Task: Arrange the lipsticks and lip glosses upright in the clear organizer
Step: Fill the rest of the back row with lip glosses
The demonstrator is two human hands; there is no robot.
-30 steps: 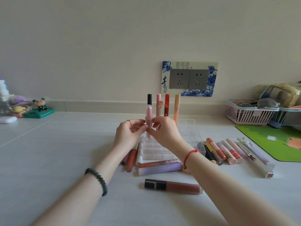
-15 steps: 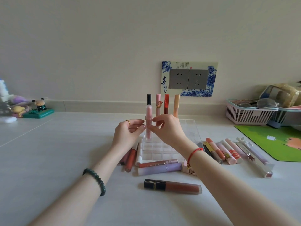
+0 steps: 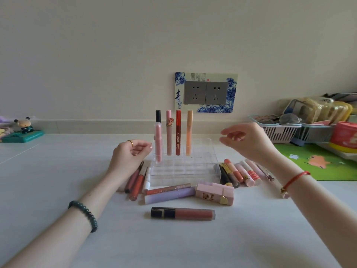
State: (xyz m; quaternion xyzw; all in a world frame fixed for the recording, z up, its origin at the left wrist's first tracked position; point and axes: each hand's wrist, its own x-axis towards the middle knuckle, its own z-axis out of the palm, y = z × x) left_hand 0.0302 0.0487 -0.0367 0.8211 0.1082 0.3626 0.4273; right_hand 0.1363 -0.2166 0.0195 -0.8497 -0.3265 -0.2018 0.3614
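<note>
The clear organizer (image 3: 201, 169) sits mid-table with several tubes upright in it: a pink gloss with a black cap (image 3: 158, 140) at the left, then a pink tube with a charm (image 3: 169, 136), a red tube (image 3: 178, 136) and an orange tube (image 3: 189, 136). My left hand (image 3: 129, 155) hovers just left of the black-capped gloss, fingers loosely curled, holding nothing. My right hand (image 3: 245, 140) hangs in the air right of the organizer, also holding nothing. Loose tubes lie flat around the organizer: a dark-capped brown gloss (image 3: 182, 213), a lilac tube (image 3: 170, 196), a pink box lipstick (image 3: 215, 193).
Several glosses lie left of the organizer (image 3: 138, 182) and several more at its right (image 3: 241, 173). White baskets (image 3: 278, 130) and a green mat (image 3: 318, 161) fill the right side. A panda figurine (image 3: 24, 128) stands far left. A wall socket (image 3: 205, 92) is behind.
Both hands let go of the black-capped pink gloss, which now stands by itself in the organizer. My right hand moved away to the right; my left hand drew back slightly left.
</note>
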